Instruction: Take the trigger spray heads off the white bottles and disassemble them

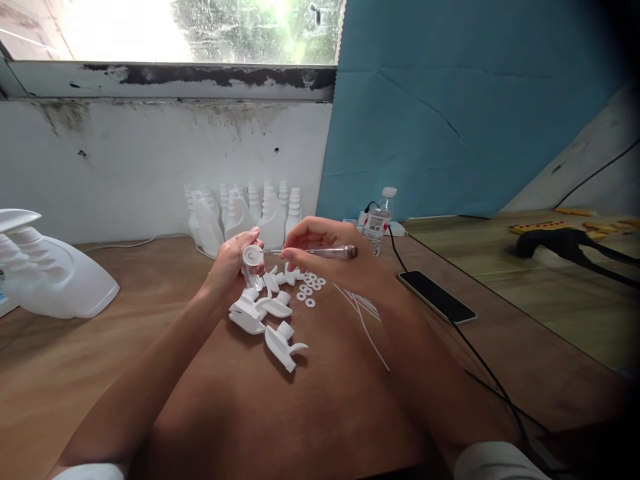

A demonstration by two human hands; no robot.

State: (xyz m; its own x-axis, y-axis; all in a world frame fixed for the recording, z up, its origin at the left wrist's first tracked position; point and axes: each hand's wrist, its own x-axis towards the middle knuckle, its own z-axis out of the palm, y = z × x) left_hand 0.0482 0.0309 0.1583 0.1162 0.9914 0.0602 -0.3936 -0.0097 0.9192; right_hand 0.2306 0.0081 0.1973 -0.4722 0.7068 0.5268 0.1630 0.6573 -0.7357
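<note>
My left hand (231, 259) is closed around a white trigger spray head (253, 256), its round cap opening turned towards me. My right hand (327, 232) pinches a small screwdriver (334, 252) with a clear handle, whose thin shaft points left at the cap. Whether the tip touches the cap, I cannot tell. Below both hands lie several more white spray heads (283, 341). To their right is a group of flat white ring washers (309, 288). Thin white dip tubes (364, 319) lie loosely beside my right forearm.
Several white ribbed-neck bottles (270, 220) stand against the wall. At the far left, a large white spray bottle (65, 273) leans over. A water bottle (379, 217), a phone (437, 295) and black cables (487, 370) are on the right; a black strap-like object (570, 245) lies beyond.
</note>
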